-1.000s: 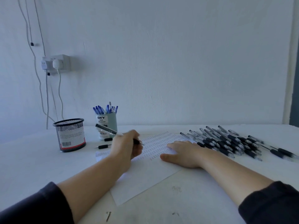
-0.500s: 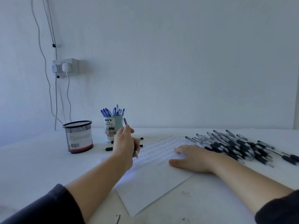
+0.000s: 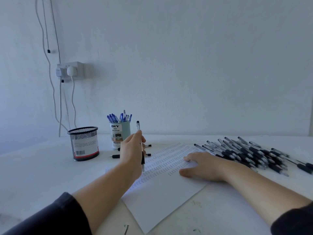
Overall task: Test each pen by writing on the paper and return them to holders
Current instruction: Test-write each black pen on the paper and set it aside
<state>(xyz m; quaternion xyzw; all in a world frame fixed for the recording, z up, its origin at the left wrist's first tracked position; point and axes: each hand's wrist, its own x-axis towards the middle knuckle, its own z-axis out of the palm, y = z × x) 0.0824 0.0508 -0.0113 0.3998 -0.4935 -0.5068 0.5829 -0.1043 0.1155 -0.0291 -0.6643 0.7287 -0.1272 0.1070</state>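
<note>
The left hand (image 3: 131, 153) is up above the white surface (image 3: 42, 173), with its fingers curled tight round a clear pen with a black grip (image 3: 141, 146) — the pen stands almost straight up, tip down, over the white sheet of paper (image 3: 162, 192). The paper is full of rows of little pen marks. The right hand (image 3: 201, 167) lies flat on the paper with its fingers straight and spread a bit. Just beside it sits a big pile of black pens (image 3: 245, 153). Farther back stand a black wire-mesh cup (image 3: 84, 143) and a pale blue cup (it says DIY) (image 3: 120, 134) full of blue pens (image 3: 119, 117).
</note>
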